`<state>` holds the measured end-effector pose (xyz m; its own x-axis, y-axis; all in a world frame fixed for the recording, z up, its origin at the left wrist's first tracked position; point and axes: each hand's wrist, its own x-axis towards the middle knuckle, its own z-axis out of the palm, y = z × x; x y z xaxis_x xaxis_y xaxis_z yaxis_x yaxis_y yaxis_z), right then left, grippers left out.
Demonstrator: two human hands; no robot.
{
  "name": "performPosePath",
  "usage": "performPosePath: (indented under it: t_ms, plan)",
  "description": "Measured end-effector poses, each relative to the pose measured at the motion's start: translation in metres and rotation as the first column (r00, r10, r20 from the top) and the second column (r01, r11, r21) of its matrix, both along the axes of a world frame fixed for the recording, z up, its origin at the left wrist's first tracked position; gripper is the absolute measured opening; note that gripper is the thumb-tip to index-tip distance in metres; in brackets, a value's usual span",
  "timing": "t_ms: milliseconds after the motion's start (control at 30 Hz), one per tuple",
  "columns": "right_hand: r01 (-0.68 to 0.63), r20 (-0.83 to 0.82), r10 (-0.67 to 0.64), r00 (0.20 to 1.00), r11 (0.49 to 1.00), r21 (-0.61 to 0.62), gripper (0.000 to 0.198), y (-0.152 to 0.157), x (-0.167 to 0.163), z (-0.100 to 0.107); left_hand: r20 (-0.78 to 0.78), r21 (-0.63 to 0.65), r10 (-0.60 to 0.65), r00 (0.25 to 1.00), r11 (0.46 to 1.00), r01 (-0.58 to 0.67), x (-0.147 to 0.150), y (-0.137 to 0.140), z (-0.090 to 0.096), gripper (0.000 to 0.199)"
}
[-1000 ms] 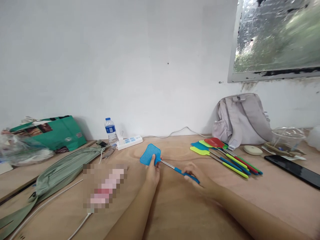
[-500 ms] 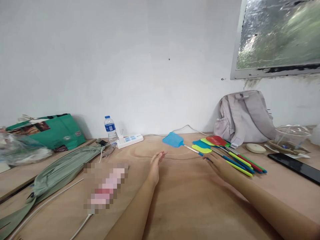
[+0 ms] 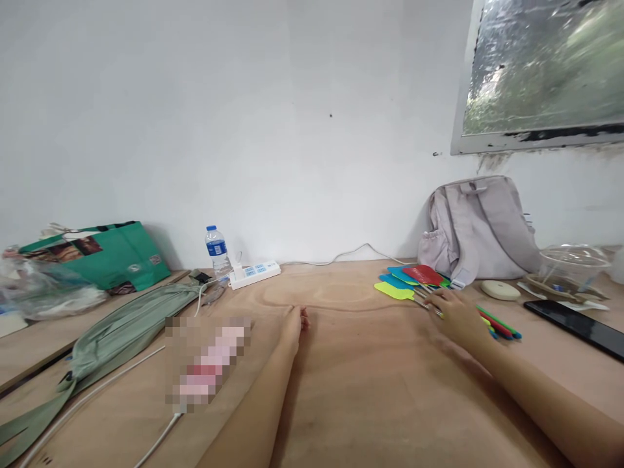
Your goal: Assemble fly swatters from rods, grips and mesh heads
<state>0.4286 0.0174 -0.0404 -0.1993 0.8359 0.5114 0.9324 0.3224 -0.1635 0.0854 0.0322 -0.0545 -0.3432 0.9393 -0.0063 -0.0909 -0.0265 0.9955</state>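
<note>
Several fly swatters (image 3: pixel 397 291) lie overlapped on the wooden table, their red, blue, green and yellow heads pointing toward the wall. My right hand (image 3: pixel 455 315) is over their thin metal shafts, with curled fingers around shafts at the near side of the heads. Which shafts are gripped is partly hidden by the hand. Coloured handle ends (image 3: pixel 502 325) stick out past the wrist. To the left, at the middle of the table, my left hand (image 3: pixel 294 325) rests with its fingers curled in and nothing seen in them.
A grey backpack (image 3: pixel 480 227) leans on the wall behind the swatters. Rightward are a white oval case (image 3: pixel 500 290), a black phone (image 3: pixel 578 330) and a clear plastic bowl (image 3: pixel 572 270). Leftward are a power strip (image 3: pixel 254 274), a water bottle (image 3: pixel 218 250) and a green bag (image 3: pixel 127 257).
The blue fly swatter that lay apart at mid-table is now with the pile. My right hand moved right onto the shafts. My left hand drew slightly nearer and left, its fingers curling in.
</note>
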Motion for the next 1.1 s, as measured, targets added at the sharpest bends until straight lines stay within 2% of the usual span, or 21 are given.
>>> performPosePath:
  t_ms: [33,67,100,133,200,267,300,367,433,533,567,600,700,833,967,1100]
  plan:
    - [-0.047,-0.005,0.047,0.999,0.999,0.01,0.014,-0.003,-0.013,-0.002,-0.068,0.007,-0.018,0.998,1.0,0.018,0.002,-0.003,0.001,0.014]
    - [-0.16,-0.046,0.161,0.986,0.987,0.013,0.013,-0.006,-0.028,-0.005,-0.141,0.019,-0.037,0.989,0.999,0.04,0.005,-0.006,0.001,0.015]
    - [-0.237,-0.122,0.235,0.964,0.972,-0.003,0.013,-0.011,-0.043,-0.008,-0.218,0.031,-0.061,0.974,0.997,0.069,0.007,-0.01,0.002,0.016]
    - [-0.269,-0.222,0.255,0.941,0.963,-0.031,0.014,-0.015,-0.059,-0.012,-0.298,0.04,-0.088,0.95,0.994,0.105,0.01,-0.015,0.002,0.016]
    - [-0.329,-0.388,0.256,0.885,0.935,-0.133,0.016,-0.022,-0.089,-0.019,-0.45,0.039,-0.157,0.879,0.98,0.195,0.017,-0.025,0.004,0.016]
    - [-0.358,-0.487,0.219,0.845,0.91,-0.211,0.009,-0.026,-0.113,-0.023,-0.574,0.01,-0.23,0.786,0.958,0.288,0.024,-0.034,0.004,0.016]
    - [-0.353,-0.507,0.198,0.839,0.907,-0.23,0.006,-0.026,-0.122,-0.023,-0.621,-0.009,-0.26,0.739,0.946,0.325,0.027,-0.038,0.004,0.016]
    - [-0.347,-0.49,0.192,0.85,0.904,-0.249,0.014,-0.023,-0.134,-0.021,-0.691,-0.043,-0.305,0.656,0.922,0.384,0.033,-0.044,0.002,0.015]
    - [-0.373,-0.405,0.251,0.879,0.892,-0.257,0.019,-0.02,-0.137,-0.02,-0.801,-0.065,-0.317,0.509,0.89,0.451,0.038,-0.047,0.001,0.012]
    - [-0.42,-0.257,0.355,0.899,0.866,-0.272,0.017,-0.019,-0.129,-0.019,-0.949,-0.11,-0.25,0.19,0.833,0.542,0.041,-0.048,0.002,0.012]
    - [-0.425,-0.225,0.372,0.901,0.861,-0.279,0.016,-0.02,-0.125,-0.019,-0.968,-0.131,-0.228,0.108,0.819,0.559,0.04,-0.048,0.003,0.015]
    - [-0.429,-0.199,0.385,0.901,0.856,-0.288,0.015,-0.021,-0.121,-0.018,-0.973,-0.15,-0.224,0.062,0.808,0.57,0.039,-0.049,0.005,0.017]
    - [-0.443,-0.092,0.437,0.895,0.841,-0.31,0.017,-0.024,-0.109,-0.013,-0.968,-0.192,-0.25,0.012,0.77,0.608,0.035,-0.049,0.011,0.017]
    - [-0.38,0.054,0.412,0.91,0.878,-0.292,0.02,-0.025,-0.099,-0.004,-0.961,-0.2,-0.274,0.022,0.752,0.629,0.033,-0.049,0.016,0.015]
    - [-0.381,0.075,0.422,0.904,0.872,-0.307,0.018,-0.025,-0.097,-0.003,-0.963,-0.202,-0.268,0.012,0.75,0.629,0.034,-0.048,0.018,0.016]
    - [-0.407,0.022,0.438,0.899,0.852,-0.329,0.017,-0.024,-0.101,-0.007,-0.968,-0.182,-0.251,0.018,0.747,0.639,0.034,-0.049,0.019,0.017]
